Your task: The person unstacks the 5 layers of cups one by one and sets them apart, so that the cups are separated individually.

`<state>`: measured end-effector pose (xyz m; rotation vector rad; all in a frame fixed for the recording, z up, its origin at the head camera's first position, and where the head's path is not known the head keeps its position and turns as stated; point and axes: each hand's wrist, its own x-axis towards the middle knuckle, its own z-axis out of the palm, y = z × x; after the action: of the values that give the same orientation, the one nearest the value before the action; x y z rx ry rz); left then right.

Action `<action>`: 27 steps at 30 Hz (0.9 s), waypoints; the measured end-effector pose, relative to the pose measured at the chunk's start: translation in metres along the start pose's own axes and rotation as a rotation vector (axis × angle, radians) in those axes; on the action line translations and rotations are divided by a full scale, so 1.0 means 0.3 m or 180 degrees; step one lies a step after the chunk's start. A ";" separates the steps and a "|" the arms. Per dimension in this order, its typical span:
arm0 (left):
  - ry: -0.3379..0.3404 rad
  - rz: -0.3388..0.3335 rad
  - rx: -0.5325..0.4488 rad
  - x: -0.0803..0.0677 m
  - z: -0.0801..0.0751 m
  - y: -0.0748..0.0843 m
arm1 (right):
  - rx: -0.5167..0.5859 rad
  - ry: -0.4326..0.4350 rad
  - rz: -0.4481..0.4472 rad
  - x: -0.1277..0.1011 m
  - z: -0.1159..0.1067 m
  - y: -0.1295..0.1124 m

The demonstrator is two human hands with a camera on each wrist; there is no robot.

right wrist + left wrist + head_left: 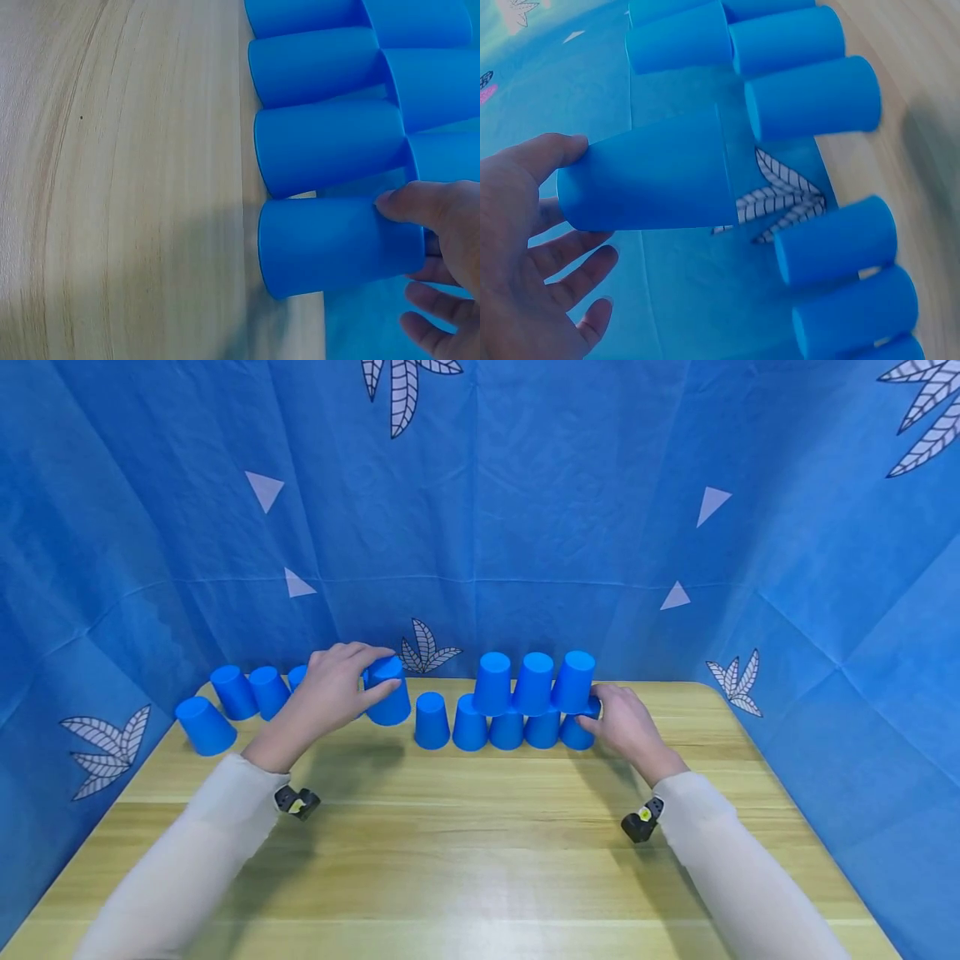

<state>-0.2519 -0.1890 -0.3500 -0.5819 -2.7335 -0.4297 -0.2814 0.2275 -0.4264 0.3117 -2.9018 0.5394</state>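
Note:
My left hand (330,689) holds an upside-down blue cup (387,695) above the table, left of the row. The left wrist view shows the thumb on one side of this raised cup (649,176), with fingers on the other. A row of several upturned blue cups (431,722) stands on the table, and three more (533,685) sit on top, bridging its right part. My right hand (628,727) pinches the rightmost bottom cup (337,244) near its closed end, thumb on the near side. That cup rests on the table beside its neighbour.
Several more upturned blue cups (205,727) stand at the table's back left, partly hidden by the left forearm. A blue patterned cloth (585,527) hangs behind and along the sides of the wooden table (480,843). Small black devices (298,803) sit on both wrists.

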 end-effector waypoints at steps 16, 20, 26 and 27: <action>-0.0031 -0.0241 0.0135 -0.132 -0.030 -0.160 | -0.0027 -0.0049 0.0039 -0.005 -0.004 -0.006; -0.0103 -0.0349 0.0179 -0.150 -0.013 -0.212 | -0.0045 -0.0048 0.0048 -0.005 0.001 -0.004; -0.0235 -0.0455 0.0304 -0.172 0.001 -0.293 | 0.0003 -0.0050 0.0064 -0.005 0.004 -0.002; -0.0255 -0.0468 0.0332 -0.176 0.002 -0.307 | 0.0007 -0.0051 0.0067 -0.005 0.005 -0.002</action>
<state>-0.2462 -0.2871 -0.3899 -0.3808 -2.8660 -0.3017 -0.2800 0.2267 -0.4278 0.2873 -2.9233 0.5460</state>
